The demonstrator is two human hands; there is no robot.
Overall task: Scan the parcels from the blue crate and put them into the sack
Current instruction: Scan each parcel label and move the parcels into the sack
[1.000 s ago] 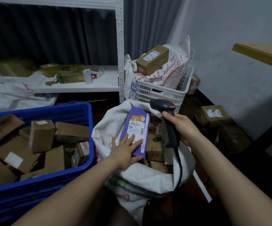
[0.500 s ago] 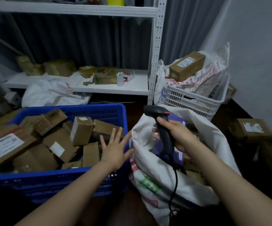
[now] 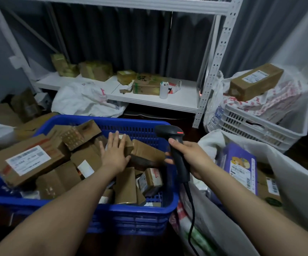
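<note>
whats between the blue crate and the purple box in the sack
Head view: the right hand gripping the black scanner, its cable hanging down, and the white near edge of the sack.

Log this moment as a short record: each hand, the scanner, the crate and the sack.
Left hand: lies flat on a small cardboard box in the crate
Right hand: grips the scanner
Blue crate: holds many cardboard parcels
Sack: open, with a purple parcel inside

Dim room, soft motion blur, wide-angle bending at edges — murky shadows
</note>
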